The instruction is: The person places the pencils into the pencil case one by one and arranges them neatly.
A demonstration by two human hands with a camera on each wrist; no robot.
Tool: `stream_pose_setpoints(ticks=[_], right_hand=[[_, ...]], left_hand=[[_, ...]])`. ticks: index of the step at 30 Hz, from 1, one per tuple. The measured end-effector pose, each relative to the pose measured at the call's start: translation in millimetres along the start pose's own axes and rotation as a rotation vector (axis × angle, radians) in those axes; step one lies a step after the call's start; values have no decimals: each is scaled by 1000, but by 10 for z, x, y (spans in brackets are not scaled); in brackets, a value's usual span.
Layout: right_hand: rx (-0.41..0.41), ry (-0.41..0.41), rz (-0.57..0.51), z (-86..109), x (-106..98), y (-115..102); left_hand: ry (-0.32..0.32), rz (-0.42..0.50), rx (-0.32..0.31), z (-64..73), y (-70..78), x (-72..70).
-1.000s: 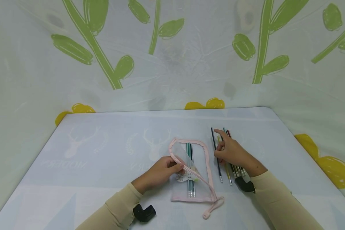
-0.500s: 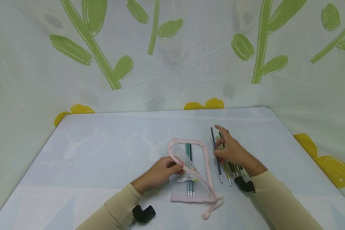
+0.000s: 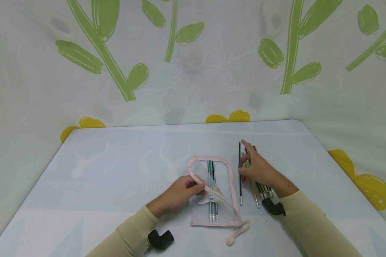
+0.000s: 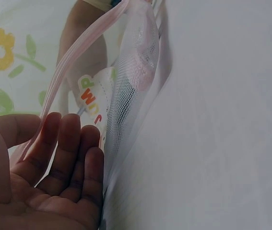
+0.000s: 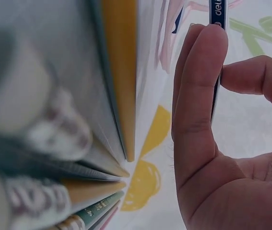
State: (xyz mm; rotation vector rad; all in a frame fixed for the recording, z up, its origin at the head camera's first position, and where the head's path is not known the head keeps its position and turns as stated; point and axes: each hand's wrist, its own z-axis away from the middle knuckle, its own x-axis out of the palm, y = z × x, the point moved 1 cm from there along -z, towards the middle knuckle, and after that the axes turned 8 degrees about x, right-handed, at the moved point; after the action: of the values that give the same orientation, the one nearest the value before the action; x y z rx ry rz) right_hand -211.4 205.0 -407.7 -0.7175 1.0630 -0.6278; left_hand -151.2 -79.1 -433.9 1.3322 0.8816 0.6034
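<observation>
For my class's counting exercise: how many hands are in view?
2: the left hand, pinching the pink-edged mesh pouch, and the right hand, to the pouch's right, pinching a dark pencil.

Dark pencil (image 3: 240, 187), just R of ctr in head view: slanted 0.5 s ago, now runs nearly straight up-down the frame. Eraser end swung L, away fr. yellow pencil (image 3: 255, 195); far end a bit R. Index fingertip of right hand (image 3: 258, 169) slightly higher vs 1 s ago.
</observation>
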Motion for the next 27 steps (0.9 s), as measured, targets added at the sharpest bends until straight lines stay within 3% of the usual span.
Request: stream_pose_setpoints(ticks=[27], right_hand=[[-8, 37, -122, 52, -48, -72]], left_hand=[[3, -7, -14, -13, -11, 9]])
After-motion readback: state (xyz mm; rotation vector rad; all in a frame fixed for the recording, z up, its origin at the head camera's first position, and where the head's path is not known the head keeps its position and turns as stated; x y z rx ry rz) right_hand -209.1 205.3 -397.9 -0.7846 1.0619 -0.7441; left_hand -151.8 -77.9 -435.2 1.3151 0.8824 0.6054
